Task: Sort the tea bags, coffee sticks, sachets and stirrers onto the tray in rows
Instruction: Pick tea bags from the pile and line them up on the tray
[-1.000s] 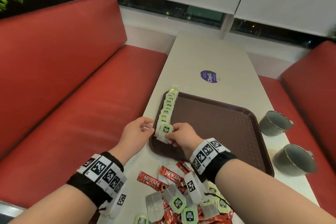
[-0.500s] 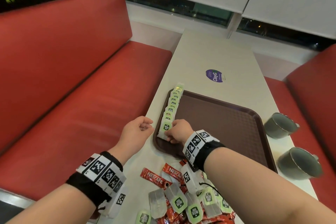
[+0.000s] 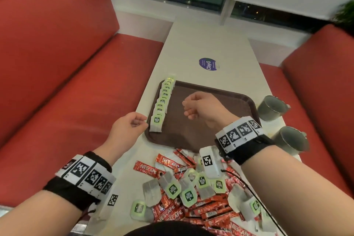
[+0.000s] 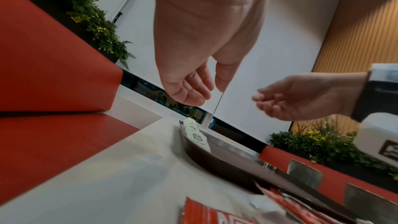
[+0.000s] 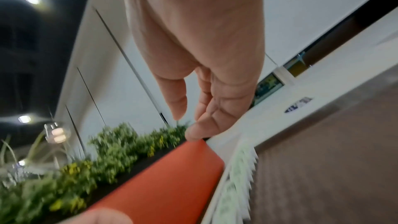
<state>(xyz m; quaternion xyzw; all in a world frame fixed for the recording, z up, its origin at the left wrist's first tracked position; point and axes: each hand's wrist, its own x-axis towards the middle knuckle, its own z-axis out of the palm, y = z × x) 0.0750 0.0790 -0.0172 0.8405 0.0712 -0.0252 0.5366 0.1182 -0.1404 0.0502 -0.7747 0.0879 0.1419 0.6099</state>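
Both hands' grip loosely curled, empty: left hand (image 3: 128,130), right hand (image 3: 203,108).

Your left hand (image 4: 193,43) hangs over the tabletop (image 4: 120,173), fingers loosely curled, holding nothing. Your right hand (image 4: 301,96) comes in from 3 o'clock, palm down, fingers relaxed, also holding nothing. Brown tray (image 4: 226,161) sits below both hands, running toward 4 o'clock. Row of tea bags (image 4: 194,133) stands overlapped along its near-left rim. Red coffee stick (image 4: 215,214) at 6 o'clock, blurred. Two metal cups (image 4: 305,175) past the tray at 4 o'clock. Red bench seat (image 4: 53,77) at 9 o'clock.
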